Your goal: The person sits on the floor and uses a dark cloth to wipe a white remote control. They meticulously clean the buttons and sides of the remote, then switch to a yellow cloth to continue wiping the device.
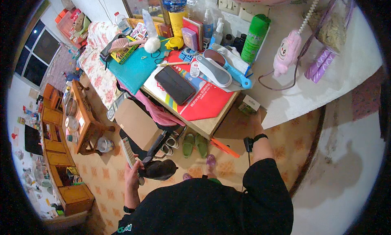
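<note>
My left hand (133, 174) grips a long white handheld device with rows of buttons (129, 152), which looks like a remote control. Right beside that hand is the black padded armrest (160, 169) of a chair. My right hand (257, 120) reaches down past the right side of the table, against a small printed box with a white top (250, 104). Its fingers are dim and partly hidden, so their grip on the box is unclear. A black smartphone (175, 84) lies on a red printed sheet (207, 103) at the table's front.
A blue-handled paddle-shaped tool (227, 67), a green spray can (256, 38), a yellow tape measure (174, 43) and a teal pouch (134, 67) crowd the tabletop. Green shoes (195, 145) stand under the wooden table edge (210, 129). A pink plush charm (287, 53) hangs along the wall.
</note>
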The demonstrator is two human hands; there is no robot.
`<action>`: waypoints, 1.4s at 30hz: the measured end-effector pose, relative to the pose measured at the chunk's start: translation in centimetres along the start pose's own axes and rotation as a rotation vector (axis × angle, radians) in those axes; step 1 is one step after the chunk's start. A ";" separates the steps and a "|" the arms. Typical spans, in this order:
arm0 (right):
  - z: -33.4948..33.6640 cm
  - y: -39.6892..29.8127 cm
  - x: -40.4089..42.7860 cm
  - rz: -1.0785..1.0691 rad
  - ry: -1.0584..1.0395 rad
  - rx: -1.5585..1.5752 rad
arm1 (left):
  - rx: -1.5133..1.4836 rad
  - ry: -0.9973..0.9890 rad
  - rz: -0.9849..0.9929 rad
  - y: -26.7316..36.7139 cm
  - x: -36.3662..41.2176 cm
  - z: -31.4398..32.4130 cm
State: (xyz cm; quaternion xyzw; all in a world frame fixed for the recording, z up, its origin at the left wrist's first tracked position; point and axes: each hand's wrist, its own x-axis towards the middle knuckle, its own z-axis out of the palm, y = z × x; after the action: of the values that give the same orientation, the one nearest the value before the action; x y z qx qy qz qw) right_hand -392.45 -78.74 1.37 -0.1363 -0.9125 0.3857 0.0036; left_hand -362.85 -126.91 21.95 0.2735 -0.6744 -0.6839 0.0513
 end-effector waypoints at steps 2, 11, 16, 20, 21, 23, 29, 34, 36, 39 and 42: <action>0.1 1.0 0.1 0.021 0.015 -0.007 | -0.018 -0.013 -0.015 0.2 0.6 0.6; 1.1 1.7 -5.0 0.049 0.027 0.164 | 0.031 -0.117 0.028 1.0 3.5 1.1; 2.2 1.0 -13.5 0.044 -0.107 -0.051 | 0.063 -0.131 0.032 2.2 4.9 -0.8; 3.6 -2.3 -20.4 0.042 -0.569 0.289 | 0.000 -0.202 0.026 1.6 7.0 -4.5; 4.2 -4.2 -21.3 0.028 -0.566 0.279 | -0.061 -0.267 0.031 1.7 7.3 -5.4; 5.2 -12.5 -25.4 -0.126 -0.856 0.260 | -0.083 -0.364 0.060 1.8 8.1 -7.7; 10.7 -34.2 -34.5 -0.599 -0.750 0.157 | -0.132 -0.799 0.102 5.1 11.1 -11.8; 15.3 -42.2 -38.9 -0.565 -0.829 0.298 | -0.481 -0.979 0.097 8.9 12.4 -14.8; 18.0 -41.9 -39.0 -0.412 -0.895 0.664 | -0.546 -0.996 0.078 8.9 12.4 -16.0; 19.8 -41.9 -39.0 -0.505 -0.733 0.705 | -0.642 -1.017 -0.017 8.9 12.4 -17.1; 18.9 -41.1 -39.4 -0.361 -0.688 0.901 | -0.657 -0.820 -0.094 8.7 12.3 -18.8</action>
State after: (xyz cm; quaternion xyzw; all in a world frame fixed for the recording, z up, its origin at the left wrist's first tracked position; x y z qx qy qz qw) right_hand -366.75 -129.28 20.99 0.1690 -0.6164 0.7502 -0.1695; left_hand -367.52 -149.84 27.56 -0.0172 -0.3763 -0.9116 -0.1645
